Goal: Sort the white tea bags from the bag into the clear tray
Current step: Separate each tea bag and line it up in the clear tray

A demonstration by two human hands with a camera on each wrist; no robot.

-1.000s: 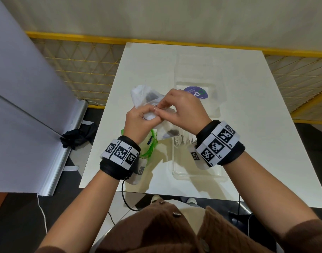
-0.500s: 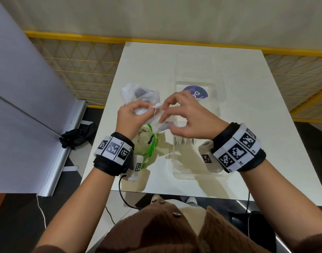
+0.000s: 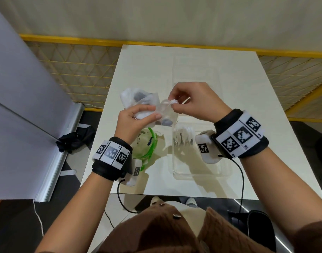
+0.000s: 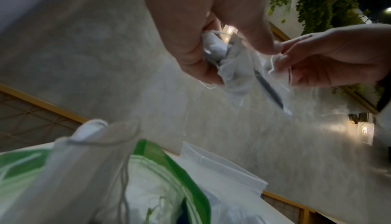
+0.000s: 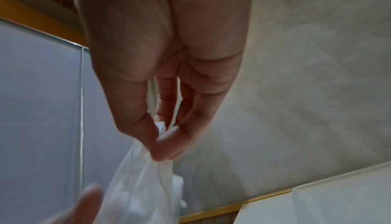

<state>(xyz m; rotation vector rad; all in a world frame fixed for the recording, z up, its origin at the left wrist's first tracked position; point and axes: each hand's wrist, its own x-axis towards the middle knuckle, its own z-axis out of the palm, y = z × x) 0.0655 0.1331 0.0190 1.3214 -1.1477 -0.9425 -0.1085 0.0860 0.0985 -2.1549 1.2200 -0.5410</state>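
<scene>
Both hands up over clear tray: left hand clutching bunch of white tea bags, right hand pinching one bag's string tag. Featherlight, floppy, tear-prone stuff, so grab by tag or corner. Green-trimmed bag just left of tray. No readable writing anywhere.

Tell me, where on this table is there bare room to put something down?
The table is bare right of the clear tray and across the far edge. It is crowded near the left front, where the green-trimmed bag lies beside the tray.
</scene>
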